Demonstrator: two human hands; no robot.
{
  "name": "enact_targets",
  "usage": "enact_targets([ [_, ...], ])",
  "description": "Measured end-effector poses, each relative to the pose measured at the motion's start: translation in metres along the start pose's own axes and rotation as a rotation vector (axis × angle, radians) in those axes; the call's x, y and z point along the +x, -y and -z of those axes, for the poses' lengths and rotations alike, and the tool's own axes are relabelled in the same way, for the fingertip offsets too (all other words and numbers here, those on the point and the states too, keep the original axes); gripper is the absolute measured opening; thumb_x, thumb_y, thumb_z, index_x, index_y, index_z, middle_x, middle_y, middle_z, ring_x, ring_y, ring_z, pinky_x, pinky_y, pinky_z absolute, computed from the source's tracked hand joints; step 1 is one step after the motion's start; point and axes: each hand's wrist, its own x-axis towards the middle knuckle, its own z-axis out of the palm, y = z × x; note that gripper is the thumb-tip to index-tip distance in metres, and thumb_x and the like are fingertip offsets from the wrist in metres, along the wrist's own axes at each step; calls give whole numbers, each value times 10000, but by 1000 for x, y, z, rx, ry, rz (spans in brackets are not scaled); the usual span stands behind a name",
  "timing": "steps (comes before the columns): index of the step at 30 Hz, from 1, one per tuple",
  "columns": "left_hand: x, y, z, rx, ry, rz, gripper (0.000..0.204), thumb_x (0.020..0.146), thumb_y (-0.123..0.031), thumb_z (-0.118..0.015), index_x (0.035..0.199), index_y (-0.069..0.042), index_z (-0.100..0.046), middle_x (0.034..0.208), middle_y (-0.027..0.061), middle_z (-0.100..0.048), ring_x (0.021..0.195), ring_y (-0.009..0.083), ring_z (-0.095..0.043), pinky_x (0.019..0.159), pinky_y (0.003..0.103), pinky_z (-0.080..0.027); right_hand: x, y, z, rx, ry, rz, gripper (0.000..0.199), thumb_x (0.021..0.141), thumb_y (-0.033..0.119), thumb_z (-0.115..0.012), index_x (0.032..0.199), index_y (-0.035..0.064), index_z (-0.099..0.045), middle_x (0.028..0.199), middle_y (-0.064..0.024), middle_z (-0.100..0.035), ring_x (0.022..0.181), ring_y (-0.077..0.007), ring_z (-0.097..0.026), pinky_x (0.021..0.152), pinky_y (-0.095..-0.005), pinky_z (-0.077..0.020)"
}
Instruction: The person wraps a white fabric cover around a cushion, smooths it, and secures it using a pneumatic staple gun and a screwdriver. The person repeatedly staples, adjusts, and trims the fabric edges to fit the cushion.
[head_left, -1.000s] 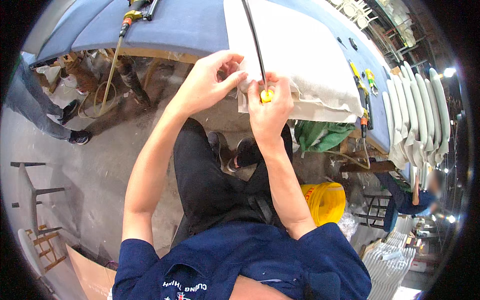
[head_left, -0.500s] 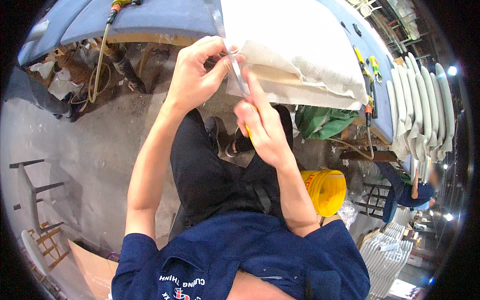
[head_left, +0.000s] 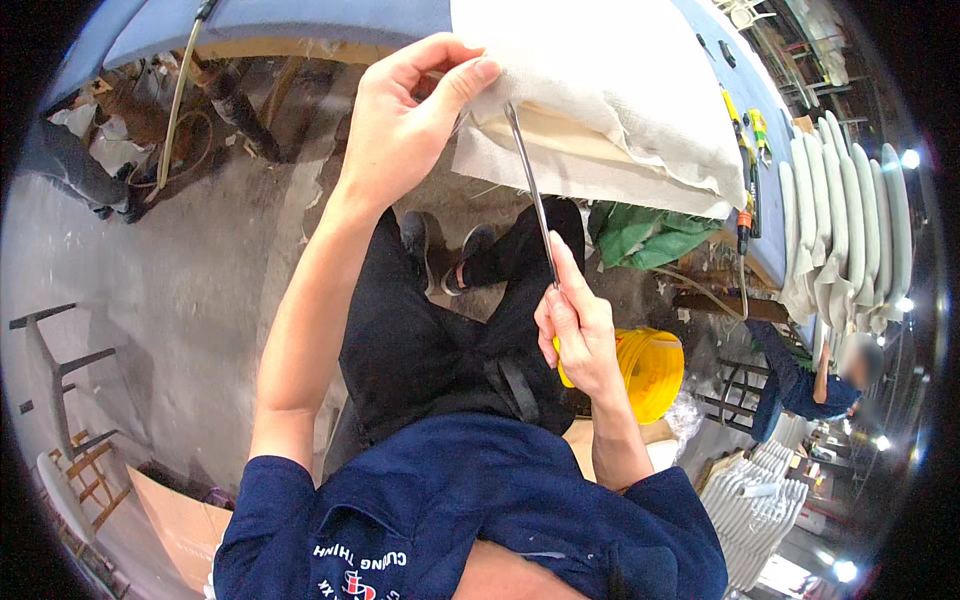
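Note:
My left hand is closed in a pinch, thumb and fingertips on the near left corner of a whitish fabric cover. The cover lies over a pad on the blue padded table, its loose edge hanging toward me. In my right hand is a screwdriver with a slim metal shaft and a yellow handle, mostly hidden by my fingers. The shaft points up and away, its tip over the fold of fabric just right of my left thumb. Whether the tip touches the cloth I cannot tell.
Yellow-and-black tools lie on the table's right side, near an air hose. Padded grey-white panels stand in a row at right. Below are a yellow bucket and green cloth. Another person works at far right.
My right hand has drawn back toward me and to the right, bringing the screwdriver away from my left fingers. My left hand has moved slightly farther out, onto the fabric corner.

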Motion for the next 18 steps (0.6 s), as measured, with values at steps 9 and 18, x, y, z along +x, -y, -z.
enact_targets([
  [9,-35,12,1,114,-31,-191,82,922,-66,-767,1003,-54,-771,989,62,-776,868,113,-647,829,288,-497,21,14,-6,156,1,-56,594,1093,55,-439,1663,160,-309,615,58,-451,473,-36,-406,448,-222,-400],
  [18,-52,26,-3,-116,-31,-84,71,953,-40,-733,1019,-46,-758,1054,66,-794,908,92,-690,798,255,-530,43,110,33,-317,187,-186,576,1064,18,-424,1631,114,-378,543,56,-442,440,-37,-435,450,-228,-417],
])
